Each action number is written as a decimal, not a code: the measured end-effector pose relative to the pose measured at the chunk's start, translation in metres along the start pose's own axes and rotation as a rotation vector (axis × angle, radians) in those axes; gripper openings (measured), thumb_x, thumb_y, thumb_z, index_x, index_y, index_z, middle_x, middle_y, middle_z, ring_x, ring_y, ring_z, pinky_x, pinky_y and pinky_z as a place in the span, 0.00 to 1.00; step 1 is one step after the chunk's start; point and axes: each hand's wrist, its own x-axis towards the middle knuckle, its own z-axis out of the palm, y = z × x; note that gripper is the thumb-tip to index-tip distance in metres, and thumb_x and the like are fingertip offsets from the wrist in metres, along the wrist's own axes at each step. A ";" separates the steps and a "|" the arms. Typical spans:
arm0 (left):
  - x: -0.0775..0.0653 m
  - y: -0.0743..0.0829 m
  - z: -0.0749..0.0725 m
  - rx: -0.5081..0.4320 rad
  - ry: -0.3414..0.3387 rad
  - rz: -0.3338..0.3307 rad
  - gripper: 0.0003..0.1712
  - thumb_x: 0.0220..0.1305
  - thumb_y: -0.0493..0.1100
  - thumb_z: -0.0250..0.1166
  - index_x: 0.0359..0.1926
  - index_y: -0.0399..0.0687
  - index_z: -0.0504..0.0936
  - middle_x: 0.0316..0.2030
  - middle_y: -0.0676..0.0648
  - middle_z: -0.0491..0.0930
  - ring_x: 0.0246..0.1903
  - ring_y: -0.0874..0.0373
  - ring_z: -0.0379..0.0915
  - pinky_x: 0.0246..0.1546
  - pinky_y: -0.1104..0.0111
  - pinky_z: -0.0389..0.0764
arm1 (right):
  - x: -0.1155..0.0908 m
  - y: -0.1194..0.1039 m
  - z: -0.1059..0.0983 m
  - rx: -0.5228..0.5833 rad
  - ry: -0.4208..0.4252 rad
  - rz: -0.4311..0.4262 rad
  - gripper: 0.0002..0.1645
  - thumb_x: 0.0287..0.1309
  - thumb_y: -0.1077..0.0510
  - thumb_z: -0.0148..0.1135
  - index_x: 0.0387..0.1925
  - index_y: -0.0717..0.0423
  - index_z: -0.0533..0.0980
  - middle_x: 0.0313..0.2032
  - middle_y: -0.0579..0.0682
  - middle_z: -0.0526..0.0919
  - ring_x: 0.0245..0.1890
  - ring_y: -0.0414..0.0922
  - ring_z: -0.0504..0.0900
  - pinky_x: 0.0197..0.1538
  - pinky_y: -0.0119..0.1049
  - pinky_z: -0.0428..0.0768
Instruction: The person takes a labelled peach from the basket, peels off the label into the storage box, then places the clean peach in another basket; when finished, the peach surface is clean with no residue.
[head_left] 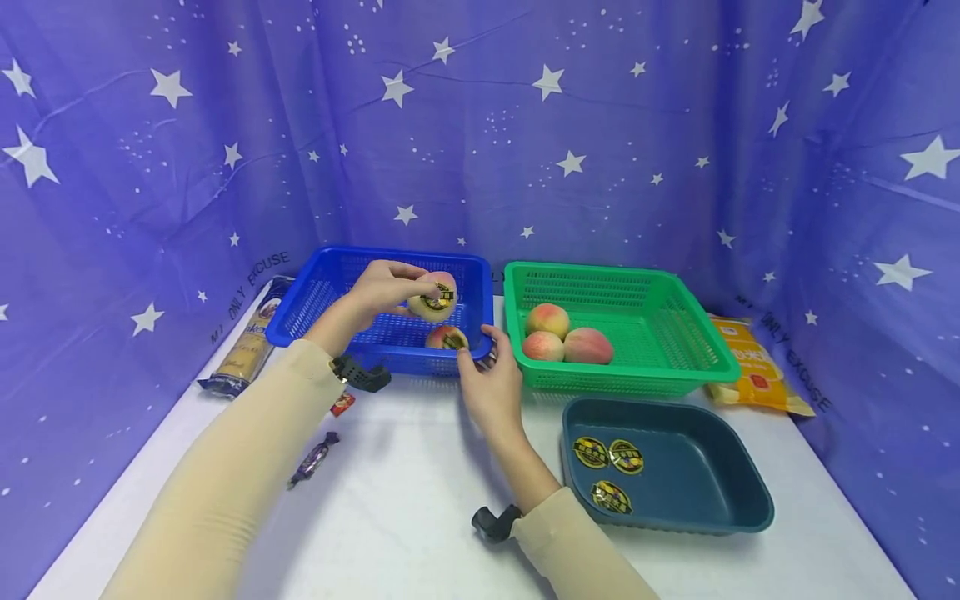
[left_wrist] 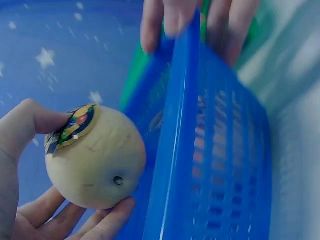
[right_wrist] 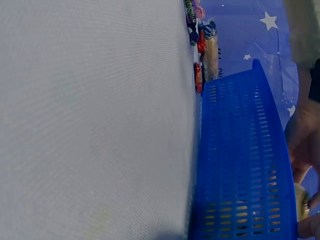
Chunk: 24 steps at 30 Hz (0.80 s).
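My left hand holds a peach over the blue basket, its thumb lying on the peach's black-and-gold sticker. The pale underside of that fruit shows in the left wrist view. Inside the basket, by its front right corner, sits another stickered peach. My right hand grips the rim at that same corner, thumb and fingers on either side of it. Part of the right hand's fingers is hidden behind the basket wall.
To the right, a green basket holds three peaches. A dark blue tray in front of it has three round stickers. Wrapped candies and a packet of noodles lie left; an orange bag lies right.
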 end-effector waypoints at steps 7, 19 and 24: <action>-0.038 0.002 0.002 -0.109 0.011 0.073 0.34 0.66 0.48 0.80 0.70 0.48 0.84 0.68 0.43 0.84 0.68 0.46 0.82 0.67 0.48 0.88 | 0.001 0.001 -0.001 0.015 -0.006 0.008 0.34 0.76 0.55 0.67 0.78 0.51 0.70 0.75 0.64 0.79 0.73 0.61 0.82 0.73 0.53 0.84; -0.117 -0.023 0.011 -0.093 -0.072 0.141 0.34 0.63 0.43 0.80 0.70 0.49 0.85 0.66 0.42 0.86 0.60 0.51 0.88 0.58 0.60 0.92 | 0.002 0.002 -0.001 0.007 -0.016 0.003 0.33 0.76 0.55 0.67 0.78 0.51 0.72 0.73 0.64 0.81 0.72 0.59 0.84 0.73 0.52 0.84; -0.140 -0.050 0.025 -0.029 -0.149 0.124 0.35 0.59 0.43 0.82 0.68 0.46 0.86 0.60 0.40 0.90 0.53 0.52 0.91 0.55 0.63 0.90 | 0.003 0.003 -0.002 0.002 -0.003 -0.007 0.33 0.75 0.55 0.68 0.77 0.52 0.73 0.71 0.64 0.83 0.70 0.59 0.85 0.73 0.53 0.85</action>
